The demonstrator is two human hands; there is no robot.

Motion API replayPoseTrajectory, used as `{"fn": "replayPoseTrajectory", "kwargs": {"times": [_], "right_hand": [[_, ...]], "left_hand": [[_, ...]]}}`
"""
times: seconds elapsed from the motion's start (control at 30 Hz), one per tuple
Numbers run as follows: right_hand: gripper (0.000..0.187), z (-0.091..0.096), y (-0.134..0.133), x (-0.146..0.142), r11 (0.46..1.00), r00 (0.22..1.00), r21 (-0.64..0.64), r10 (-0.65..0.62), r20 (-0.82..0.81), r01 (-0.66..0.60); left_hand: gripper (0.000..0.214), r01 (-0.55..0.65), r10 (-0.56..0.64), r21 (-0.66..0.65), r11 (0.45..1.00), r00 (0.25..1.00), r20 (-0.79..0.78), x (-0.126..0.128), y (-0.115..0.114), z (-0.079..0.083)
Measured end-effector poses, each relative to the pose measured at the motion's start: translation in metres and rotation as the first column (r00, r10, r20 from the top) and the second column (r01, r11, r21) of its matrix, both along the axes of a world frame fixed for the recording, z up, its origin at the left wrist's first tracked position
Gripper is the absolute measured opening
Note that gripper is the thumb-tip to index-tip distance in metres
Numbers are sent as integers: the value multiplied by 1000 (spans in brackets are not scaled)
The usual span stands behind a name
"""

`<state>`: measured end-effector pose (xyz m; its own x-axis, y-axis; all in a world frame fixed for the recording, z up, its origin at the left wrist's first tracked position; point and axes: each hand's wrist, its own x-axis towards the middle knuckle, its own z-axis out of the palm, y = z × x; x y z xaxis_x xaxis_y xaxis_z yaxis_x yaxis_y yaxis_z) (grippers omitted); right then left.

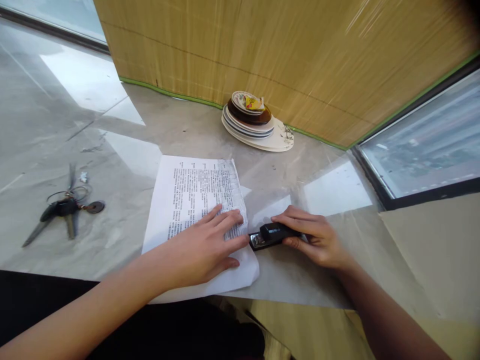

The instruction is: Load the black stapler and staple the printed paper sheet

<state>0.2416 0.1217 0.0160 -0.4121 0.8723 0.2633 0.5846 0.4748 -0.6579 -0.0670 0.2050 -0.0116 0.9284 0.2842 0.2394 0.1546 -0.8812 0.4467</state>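
Observation:
Printed sheets of paper (195, 200) lie on the stone-look ledge in front of me, rows of small text on top and one near corner curling. My left hand (215, 245) rests flat on them with fingers spread, close to their right edge. In my right hand (315, 237) is a black stapler (275, 233), gripped by its back end. The stapler's front tip points left and meets the paper's right edge beside my left fingers. Whether paper sits between its jaws I cannot tell.
A bunch of keys (67, 207) with rings lies to the left on the ledge (123, 215). Stacked plates (249, 131) stand at the back, a small yellow packet (254, 103) on top. Behind them hangs a bamboo blind (262, 50). A dark-framed window (427, 140) is at the right.

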Motion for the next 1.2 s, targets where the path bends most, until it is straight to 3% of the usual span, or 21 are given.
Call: {"fn": "replayPoseTrajectory", "kwargs": {"times": [0.23, 0.33, 0.5, 0.7, 0.8, 1.03, 1.2], "right_hand": [[55, -6, -3, -5, 991, 999, 127, -30, 16, 28], [57, -7, -4, -3, 994, 1000, 109, -19, 9, 18], [52, 1, -5, 1, 995, 995, 32, 99, 6, -99], [48, -1, -7, -4, 969, 969, -19, 248, -11, -248], [46, -5, -7, -7, 974, 975, 58, 221, -21, -219], [59, -11, -4, -9, 977, 999, 209, 28, 29, -33], [64, -14, -5, -13, 966, 995, 251, 32, 96, -55]], "left_hand": [[44, 58, -58, 15, 998, 998, -28, -8, -2, -1], [48, 62, -61, 5, 998, 998, -30, -12, -2, 1], [49, 84, -78, 41, 996, 990, -114, -16, -1, 2], [53, 100, -97, 28, 995, 991, -96, -16, 0, 0], [51, 139, -132, 44, 989, 983, -128, -16, 0, 1], [55, 124, -114, 75, 990, 986, -124, -14, -4, 4], [55, 100, -87, 92, 991, 988, -127, -11, -8, 1]]}}
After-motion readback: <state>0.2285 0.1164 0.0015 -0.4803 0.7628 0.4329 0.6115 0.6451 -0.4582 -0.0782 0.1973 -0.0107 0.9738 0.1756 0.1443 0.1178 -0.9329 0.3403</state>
